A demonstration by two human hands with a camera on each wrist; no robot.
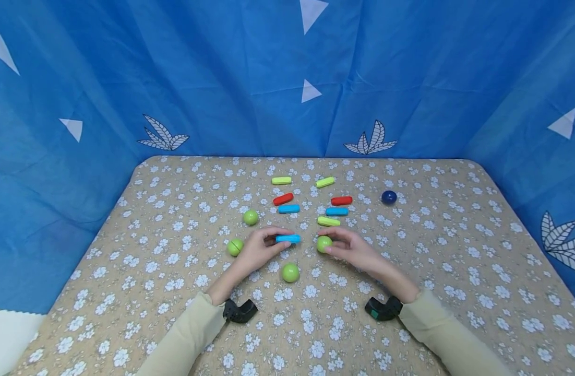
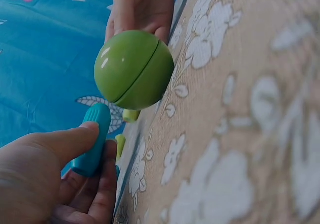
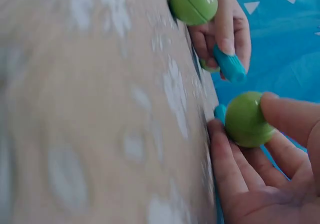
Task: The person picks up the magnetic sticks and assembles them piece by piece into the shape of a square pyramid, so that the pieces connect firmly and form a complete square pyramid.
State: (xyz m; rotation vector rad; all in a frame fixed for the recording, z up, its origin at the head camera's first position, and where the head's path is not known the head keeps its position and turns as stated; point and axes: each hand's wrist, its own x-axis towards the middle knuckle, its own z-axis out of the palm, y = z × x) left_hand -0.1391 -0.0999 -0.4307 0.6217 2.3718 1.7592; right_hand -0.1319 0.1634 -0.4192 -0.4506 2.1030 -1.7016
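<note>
My left hand (image 1: 261, 249) pinches a short blue stick (image 1: 288, 238) between thumb and fingers, low over the cloth. Ridges show along one end of that blue stick (image 2: 93, 136) in the left wrist view. Opposite, my right hand (image 1: 355, 253) holds a glossy green ball (image 1: 324, 244), thumb on one side and fingers on the other. Closer to me, between the forearms, lies a second green ball (image 1: 290, 272) with a seam line (image 2: 137, 73). Just left of the left hand is another seamed green ball (image 1: 235, 247), with one more green ball (image 1: 251, 217) behind it.
Beyond the hands lie blue sticks (image 1: 289, 209) (image 1: 336, 211), red sticks (image 1: 283, 199) (image 1: 341, 200) and yellow-green sticks (image 1: 281, 180) (image 1: 324, 182) (image 1: 328, 221). A dark blue ball (image 1: 388, 197) sits to the right. Blue curtains (image 1: 268, 78) surround the flowered tablecloth (image 1: 456, 235).
</note>
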